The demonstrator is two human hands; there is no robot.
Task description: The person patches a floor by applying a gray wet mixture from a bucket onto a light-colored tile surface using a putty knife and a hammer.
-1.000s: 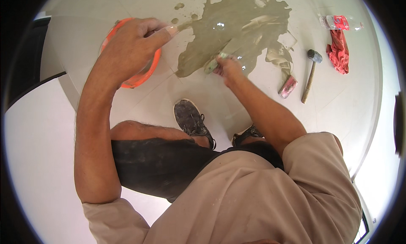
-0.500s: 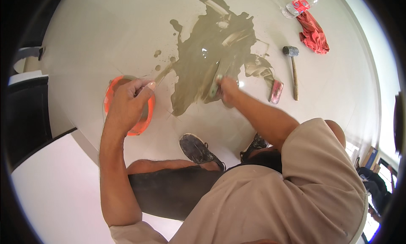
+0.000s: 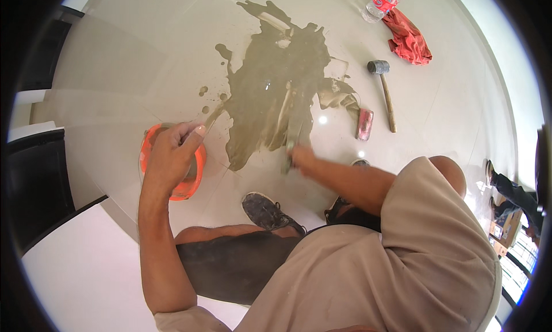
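A patch of grey-green, wet slurry (image 3: 276, 61) is spread over the pale tiled floor in front of me. My right hand (image 3: 300, 159) is closed round a flat, greenish spreading tool (image 3: 287, 158), blurred by motion, at the patch's near edge. Above an orange bucket (image 3: 201, 174) on the left hangs my left hand (image 3: 172, 151). Its fingers are curled, with the thumb near the index finger; whatever they hold, if anything, is hidden. The hand covers much of the bucket's inside. A thin smear of slurry runs from the patch toward the bucket.
Right of the slurry lie a pinkish block (image 3: 365, 125) and a black-headed mallet (image 3: 384, 90). Farther off are a red cloth (image 3: 408, 38) and a clear plastic bottle (image 3: 382, 5). My shoe (image 3: 264, 210) stands near the patch. A person's dark-trousered legs (image 3: 514, 194) show at the far right.
My right hand has drawn the spreading tool nearer to me, to the slurry's near edge. The left hand stays over the bucket. The whole view has shifted slightly.
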